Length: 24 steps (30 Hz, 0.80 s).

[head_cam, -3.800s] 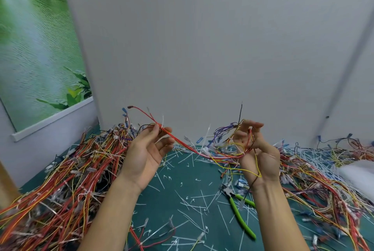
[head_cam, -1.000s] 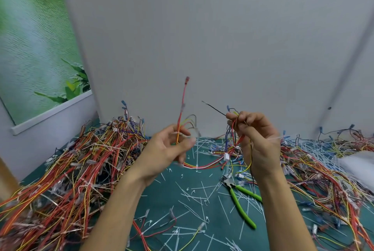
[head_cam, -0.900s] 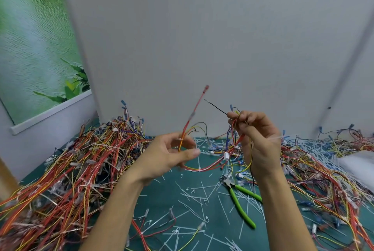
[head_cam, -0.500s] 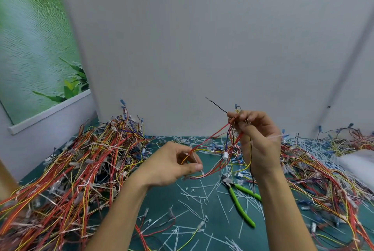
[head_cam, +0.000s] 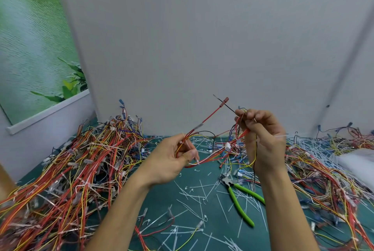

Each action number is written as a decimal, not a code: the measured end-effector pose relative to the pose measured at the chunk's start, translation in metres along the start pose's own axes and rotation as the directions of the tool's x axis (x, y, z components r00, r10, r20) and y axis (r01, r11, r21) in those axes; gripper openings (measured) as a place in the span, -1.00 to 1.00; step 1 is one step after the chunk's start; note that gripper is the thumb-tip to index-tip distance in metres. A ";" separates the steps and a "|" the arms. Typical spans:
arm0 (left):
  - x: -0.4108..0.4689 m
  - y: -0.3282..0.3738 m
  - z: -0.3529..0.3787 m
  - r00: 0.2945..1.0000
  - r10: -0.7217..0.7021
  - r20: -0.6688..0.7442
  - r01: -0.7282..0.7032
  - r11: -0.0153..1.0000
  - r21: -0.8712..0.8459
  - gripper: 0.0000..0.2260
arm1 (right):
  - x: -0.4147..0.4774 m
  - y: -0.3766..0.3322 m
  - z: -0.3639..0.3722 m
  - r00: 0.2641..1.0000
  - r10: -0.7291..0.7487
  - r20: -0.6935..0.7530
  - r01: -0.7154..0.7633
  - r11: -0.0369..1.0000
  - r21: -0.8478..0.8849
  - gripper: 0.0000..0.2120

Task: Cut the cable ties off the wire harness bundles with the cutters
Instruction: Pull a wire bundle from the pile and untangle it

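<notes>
Pinching the harness [head_cam: 215,155] between curled left hand [head_cam: 172,159] and right hand [head_cam: 263,141], I've swung its red wire [head_cam: 211,113] rightward; cutters [head_cam: 238,198] idle, still untangling.

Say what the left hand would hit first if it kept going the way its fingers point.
The left hand points right: likely the loose wires strung toward the right hand first; depth is unclear.

The right forearm [head_cam: 283,210] hides one handle end of the cutters [head_cam: 232,194].
</notes>
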<state>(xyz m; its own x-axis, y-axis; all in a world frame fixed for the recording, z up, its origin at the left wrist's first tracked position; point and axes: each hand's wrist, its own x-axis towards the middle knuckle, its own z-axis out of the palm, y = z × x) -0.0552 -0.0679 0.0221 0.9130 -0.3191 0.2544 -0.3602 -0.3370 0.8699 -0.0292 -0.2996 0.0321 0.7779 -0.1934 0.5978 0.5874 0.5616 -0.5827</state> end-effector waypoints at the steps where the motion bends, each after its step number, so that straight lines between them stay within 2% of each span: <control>1: 0.000 0.000 0.001 1.000 0.005 -0.010 -0.005 1.000 0.008 -0.93 | 0.000 0.000 0.001 1.000 0.002 0.000 -0.002 1.000 0.002 -0.64; 5: 0.001 0.002 0.001 0.998 0.031 -0.061 -0.031 1.000 -0.006 -0.92 | 0.000 0.001 0.002 1.000 0.011 -0.020 -0.011 1.000 0.010 -0.54; 9: 0.001 0.003 0.001 0.991 0.017 -0.133 -0.021 0.999 -0.030 -0.96 | 0.000 0.001 0.003 1.000 0.016 -0.026 -0.016 1.000 0.008 -0.55; 11: 0.001 0.002 0.001 0.993 0.003 -0.119 -0.009 0.999 -0.048 -0.96 | -0.001 0.001 0.004 1.000 0.020 -0.020 -0.020 1.000 0.013 -0.53; 15: 0.004 -0.005 -0.003 0.993 -0.102 -0.058 0.095 0.989 -0.111 -0.93 | -0.001 0.000 0.008 0.999 0.037 -0.006 -0.036 0.999 0.033 -0.49; 20: 0.011 -0.015 -0.004 0.927 -0.270 -0.260 0.191 0.937 -0.293 -0.88 | -0.004 0.002 0.017 0.997 0.070 0.034 -0.072 0.995 0.065 -0.65; 22: 0.013 -0.021 -0.010 0.886 -0.312 -0.343 0.258 0.946 -0.194 -0.86 | -0.005 0.002 0.020 0.996 0.074 0.059 -0.077 0.996 0.052 -0.70; 24: 0.011 -0.027 -0.021 0.863 -0.321 -0.391 0.357 0.934 0.021 -0.79 | -0.006 0.002 0.020 0.994 0.071 0.085 -0.074 0.997 0.036 -0.74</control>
<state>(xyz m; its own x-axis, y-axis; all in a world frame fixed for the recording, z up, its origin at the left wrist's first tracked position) -0.0311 -0.0440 0.0107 0.9781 0.1796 0.1056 -0.0145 -0.4471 0.8944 -0.0373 -0.2812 0.0388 0.7958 -0.0846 0.5996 0.5201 0.6026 -0.6053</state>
